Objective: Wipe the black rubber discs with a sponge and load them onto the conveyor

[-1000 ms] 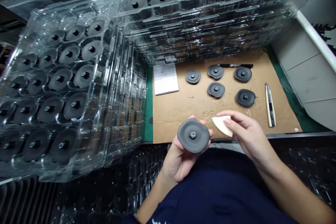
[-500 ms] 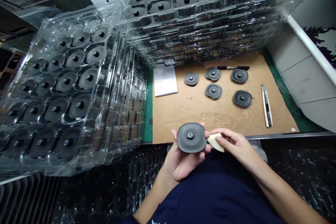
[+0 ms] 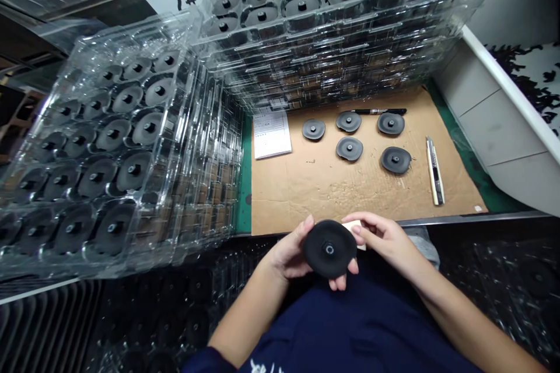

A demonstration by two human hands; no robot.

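Note:
My left hand (image 3: 291, 253) grips a round black rubber disc (image 3: 329, 248) with a small metal hub in its middle, held over my lap just in front of the bench edge. My right hand (image 3: 385, 240) pinches a small cream-white wedge-shaped piece (image 3: 352, 226) against the disc's right rim; most of the piece is hidden behind the disc. Several more grey discs (image 3: 349, 148) lie in two rows on the brown cardboard sheet (image 3: 315, 186) beyond my hands.
Tall stacks of clear plastic trays holding discs stand at the left (image 3: 109, 145) and along the back (image 3: 332, 17). A paper slip (image 3: 271, 134), a black pen (image 3: 378, 111) and a utility knife (image 3: 434, 170) lie on the cardboard. A grey-white panel (image 3: 503, 105) rises at right.
My left hand has turned the disc over, so a darker face shows, and drawn it lower and to the right. My right hand has brought the white piece in against the disc's rim.

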